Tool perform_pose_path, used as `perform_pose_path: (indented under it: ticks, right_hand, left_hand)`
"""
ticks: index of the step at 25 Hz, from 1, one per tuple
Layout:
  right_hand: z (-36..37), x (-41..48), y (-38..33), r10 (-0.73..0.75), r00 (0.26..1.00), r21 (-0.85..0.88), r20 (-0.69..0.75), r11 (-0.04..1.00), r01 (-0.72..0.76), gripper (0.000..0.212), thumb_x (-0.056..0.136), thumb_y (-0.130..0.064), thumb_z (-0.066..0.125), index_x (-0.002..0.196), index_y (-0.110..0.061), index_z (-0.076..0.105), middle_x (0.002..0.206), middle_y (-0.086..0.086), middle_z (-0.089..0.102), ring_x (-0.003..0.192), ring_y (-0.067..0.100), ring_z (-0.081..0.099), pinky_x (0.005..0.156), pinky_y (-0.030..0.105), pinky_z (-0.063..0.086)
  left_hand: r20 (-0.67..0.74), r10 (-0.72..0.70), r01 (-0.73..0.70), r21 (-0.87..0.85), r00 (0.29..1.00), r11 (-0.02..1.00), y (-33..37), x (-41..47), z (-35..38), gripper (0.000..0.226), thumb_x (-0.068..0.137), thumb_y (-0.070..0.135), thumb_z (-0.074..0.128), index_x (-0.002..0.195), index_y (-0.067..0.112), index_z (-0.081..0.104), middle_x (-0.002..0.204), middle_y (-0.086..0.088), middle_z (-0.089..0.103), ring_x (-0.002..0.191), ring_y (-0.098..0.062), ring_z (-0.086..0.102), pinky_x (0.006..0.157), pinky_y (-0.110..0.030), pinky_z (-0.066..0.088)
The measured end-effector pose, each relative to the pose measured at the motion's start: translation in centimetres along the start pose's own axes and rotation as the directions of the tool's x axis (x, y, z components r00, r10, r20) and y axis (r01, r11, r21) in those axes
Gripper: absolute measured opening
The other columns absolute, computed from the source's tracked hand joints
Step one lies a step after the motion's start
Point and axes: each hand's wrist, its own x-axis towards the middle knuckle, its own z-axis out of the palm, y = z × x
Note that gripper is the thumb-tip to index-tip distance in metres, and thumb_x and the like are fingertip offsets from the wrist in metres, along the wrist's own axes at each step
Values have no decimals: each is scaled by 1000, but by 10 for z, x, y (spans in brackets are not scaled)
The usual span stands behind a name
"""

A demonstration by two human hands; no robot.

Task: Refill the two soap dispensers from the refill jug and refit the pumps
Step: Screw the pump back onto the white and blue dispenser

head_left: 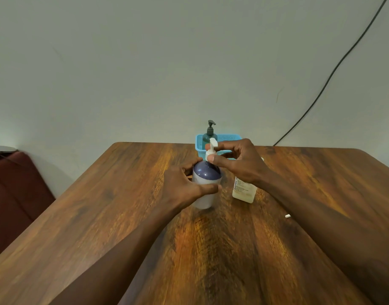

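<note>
One green dispenser (209,135) upright in blue basket (230,137)

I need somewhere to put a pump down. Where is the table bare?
Bare: the table left of the left hand; the near middle between the forearms; the right side past the refill jug, save a small white scrap. Crowded: the far middle, where purple-topped dispenser, jug and blue basket cluster.

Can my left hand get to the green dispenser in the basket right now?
Probably not directly: the left hand grips the purple-topped dispenser, which, with the right hand on its pump, stands between it and the green dispenser.
</note>
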Motion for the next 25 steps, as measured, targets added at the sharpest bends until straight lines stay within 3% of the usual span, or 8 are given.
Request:
perform_pose_path:
  ticks: [2,5,8,11,15,19,22,25]
  right_hand:
    - [-1,-1,-2,21,1000,-1,18,1000,-21,30,89,-24,80,118,-19,77,112,-8,78,107,10,73,92,40,62]
    - [-2,-1,-8,37,999,-15,-28,999,-37,26,83,-25,85,108,-23,77,99,-14,78,96,3,75,87,33,63]
    - [1,-2,-11,62,978,-100,-199,992,-83,36,64,-40,97,85,-18,77,77,-9,78,73,1,74,69,19,61]
    - [6,-1,-15,22,966,-226,-258,971,-83,40,65,-47,94,70,-14,71,64,-3,72,53,0,59,54,18,50]
    - [-5,5,-26,86,973,-230,-213,964,-136,41,65,-50,93,88,-23,72,78,-12,72,70,0,66,65,17,55]
    - [-16,9,-28,158,982,-97,108,984,-147,15,81,-24,87,92,-30,79,93,-11,79,91,3,74,78,25,58]
    - [-26,10,-27,123,963,56,238,989,-140,29,88,-3,78,115,-11,76,107,-9,79,107,9,74,83,21,59]
    - [-32,8,-27,109,940,173,324,970,-172,44,91,9,68,133,-5,64,117,-7,75,114,9,71,87,19,57]
  left_hand:
    - [-21,2,-2,-18,1000,1000,5,2,0,76,58,48,97,127,32,70,110,15,75,96,2,71,80,-23,61]
    - [-52,4,-6,-40,999,999,13,4,1,71,55,49,97,120,41,69,103,17,76,91,4,72,78,-26,62]
    - [-74,11,-13,-22,997,1000,17,3,5,71,55,51,96,119,46,66,96,25,73,88,8,71,74,-20,60]
    - [-103,-5,5,-1,995,1000,17,5,7,72,56,52,95,121,34,72,98,18,75,85,6,71,73,-24,62]
    - [-56,18,-19,-33,998,999,19,10,3,72,57,49,96,122,31,73,102,14,77,89,2,73,76,-30,63]
    - [38,45,-43,-47,998,998,23,6,1,64,61,40,97,117,42,67,101,21,74,93,5,71,78,-18,59]
    - [127,-27,48,-169,992,985,20,5,0,61,64,29,98,119,30,72,103,13,78,96,-3,74,81,-25,61]
    - [173,-36,75,-221,984,972,18,7,-1,59,67,26,96,122,20,73,106,8,79,97,-10,76,83,-32,62]
